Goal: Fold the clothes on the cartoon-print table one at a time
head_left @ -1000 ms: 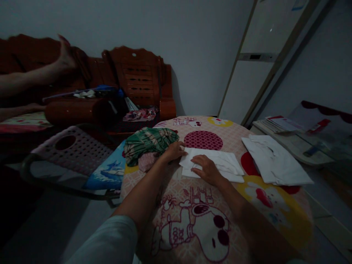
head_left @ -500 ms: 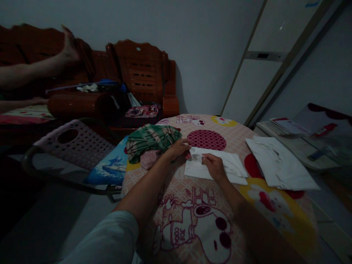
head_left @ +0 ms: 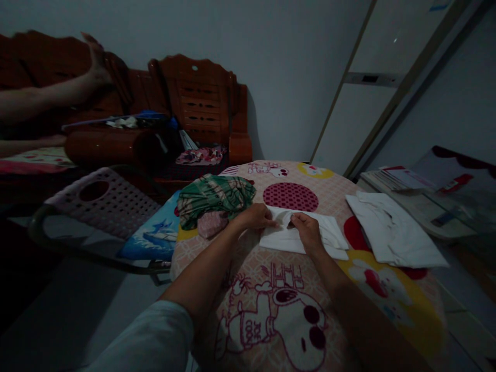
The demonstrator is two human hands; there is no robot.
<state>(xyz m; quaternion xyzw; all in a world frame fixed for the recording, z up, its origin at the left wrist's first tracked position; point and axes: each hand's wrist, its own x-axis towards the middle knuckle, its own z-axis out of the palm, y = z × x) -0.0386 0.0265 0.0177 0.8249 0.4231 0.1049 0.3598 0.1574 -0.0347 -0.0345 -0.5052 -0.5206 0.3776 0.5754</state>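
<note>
A white folded garment (head_left: 329, 235) lies flat on the round table's printed cloth (head_left: 240, 274). My left hand (head_left: 259, 217) is closed at its left end, the fingertips pinching the fabric. Closed too, my right hand (head_left: 308, 231) pinches a bit of the same fabric near the middle, where a small dark gap shows under the fingers. A short raised fold runs between the two hands. Just left of my left hand sits a crumpled green plaid cloth (head_left: 215, 196), with a bunched pink cloth (head_left: 212, 223) in front of it.
A second white folded garment (head_left: 395, 230) lies at the table's right edge, beside a side stand with papers (head_left: 406, 178). A woven-back chair (head_left: 112, 201) stands on the left. Behind it is a wooden sofa (head_left: 201, 103), with another person's leg (head_left: 58, 93) at far left.
My right hand has shifted slightly right along the white garment. My left hand has turned and lowered a little, its fingers closer to the fabric. The other cloths lie as before.
</note>
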